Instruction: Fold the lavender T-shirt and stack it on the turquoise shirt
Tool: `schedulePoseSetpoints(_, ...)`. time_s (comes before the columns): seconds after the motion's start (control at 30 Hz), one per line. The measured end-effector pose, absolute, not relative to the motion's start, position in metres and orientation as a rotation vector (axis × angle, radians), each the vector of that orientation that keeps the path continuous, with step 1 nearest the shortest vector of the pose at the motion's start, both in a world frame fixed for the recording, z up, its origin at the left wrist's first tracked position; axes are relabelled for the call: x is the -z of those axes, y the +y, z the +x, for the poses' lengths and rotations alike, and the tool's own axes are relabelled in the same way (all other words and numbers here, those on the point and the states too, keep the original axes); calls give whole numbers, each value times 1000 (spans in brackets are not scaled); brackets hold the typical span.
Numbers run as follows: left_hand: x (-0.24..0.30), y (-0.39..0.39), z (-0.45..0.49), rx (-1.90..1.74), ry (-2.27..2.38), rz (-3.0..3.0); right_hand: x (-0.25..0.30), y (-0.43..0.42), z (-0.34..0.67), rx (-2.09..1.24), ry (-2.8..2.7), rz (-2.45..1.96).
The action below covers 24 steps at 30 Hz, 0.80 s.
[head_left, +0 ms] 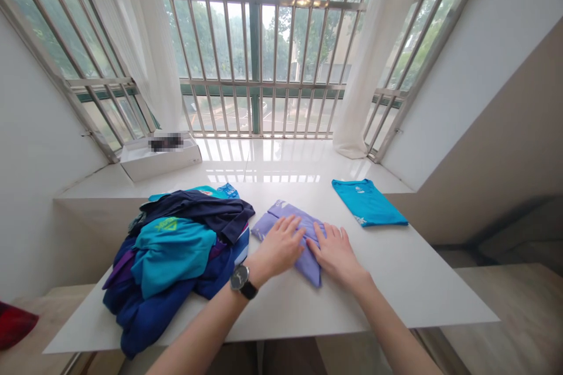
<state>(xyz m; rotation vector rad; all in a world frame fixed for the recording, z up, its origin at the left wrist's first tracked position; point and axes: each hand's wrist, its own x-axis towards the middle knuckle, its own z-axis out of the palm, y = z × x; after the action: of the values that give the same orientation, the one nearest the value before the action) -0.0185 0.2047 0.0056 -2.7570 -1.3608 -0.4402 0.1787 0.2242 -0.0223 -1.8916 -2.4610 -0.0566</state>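
Note:
A lavender garment [310, 266], folded into a compact bundle, lies on the white table in front of me. My left hand [281, 246], with a black watch [243, 281] at the wrist, rests on top of it with the fingers stretched out. Beside it my right hand [336, 249] lies on the garment's right side, fingers spread flat. Neither hand grips the cloth. To the left is a loose heap of clothes [173, 255] in teal, navy and purple. A neatly folded blue T-shirt [372, 205] lies flat at the right.
The white table [396, 281] ends at a front edge near my body. Behind it a white open box [162, 158] stands on the window sill [272, 158]. White curtains [365, 70] hang before the barred window. Something red [15, 323] is at the far left.

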Motion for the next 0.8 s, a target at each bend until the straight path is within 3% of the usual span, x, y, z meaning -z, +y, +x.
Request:
schedulePoseSetpoints(0.13, 2, 122, -12, 425, -1280, -3044, 30, 152, 193, 251, -2425, -1794)
schedulePoseSetpoints(0.27, 16, 73, -19, 457, -1292, -3006, 40, 92, 217, 142, -2413, -1586)
schedulePoseSetpoints(0.5, 37, 59, -24, 594, -1158, -2740, 46, 55, 239, -159, -2457, -1238)
schedulePoseSetpoints(0.8, 38, 58, -25, 1058, -992, -2674, 56, 72, 231, 176, -2449, -986)
